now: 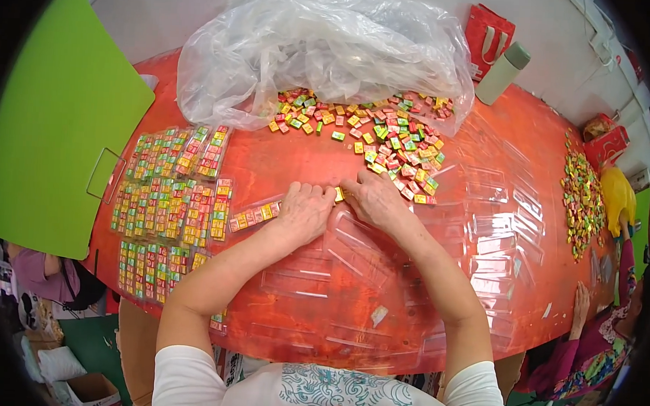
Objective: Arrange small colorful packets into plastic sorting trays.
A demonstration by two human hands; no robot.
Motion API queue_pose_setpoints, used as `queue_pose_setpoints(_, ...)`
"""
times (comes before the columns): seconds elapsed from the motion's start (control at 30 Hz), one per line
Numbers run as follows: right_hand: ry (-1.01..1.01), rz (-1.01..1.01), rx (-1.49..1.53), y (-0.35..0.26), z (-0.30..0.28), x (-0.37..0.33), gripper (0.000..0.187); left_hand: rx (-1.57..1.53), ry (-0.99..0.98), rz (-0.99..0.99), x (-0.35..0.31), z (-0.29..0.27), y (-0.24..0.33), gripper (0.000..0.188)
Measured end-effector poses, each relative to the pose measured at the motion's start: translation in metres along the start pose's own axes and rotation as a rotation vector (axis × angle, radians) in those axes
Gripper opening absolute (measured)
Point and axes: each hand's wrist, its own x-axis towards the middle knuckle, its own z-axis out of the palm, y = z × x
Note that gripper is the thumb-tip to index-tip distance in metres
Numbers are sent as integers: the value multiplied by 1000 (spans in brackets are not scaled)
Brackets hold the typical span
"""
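Observation:
Near the middle of the red table, my left hand point(305, 211) is closed over the right end of a long, narrow clear plastic tray point(255, 217). A row of small coloured boxes fills the part of the tray that sticks out to the left. My right hand point(377, 199) is closed close beside it, its fingertips pinching a small yellow box point(340, 195) between the two hands. Just beyond my right hand lies a loose pile of small red, yellow and green boxes point(407, 156). My fingers hide the tray's right end.
Filled trays point(169, 211) stand in rows at left. Empty clear trays point(494, 243) cover the right side. A big plastic bag point(324, 47) lies at the back, near a green flask point(502, 73). A green board point(53, 126) borders the left; a co-worker's hand point(581, 305) rests at far right.

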Motion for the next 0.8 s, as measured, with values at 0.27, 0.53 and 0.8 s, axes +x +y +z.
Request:
queue_pose_setpoints(0.27, 131, 114, -44, -25, -30, -32, 14, -58, 61, 176, 5, -23, 2, 22)
queue_pose_setpoints(0.53, 38, 328, -93, -61, -39, -101, 23, -33, 37, 484, 2, -21, 26, 30)
queue_pose_setpoints(0.8, 83, 320, -52, -57, -40, -110, 24, -247, 203, 184, -17, -25, -4, 25)
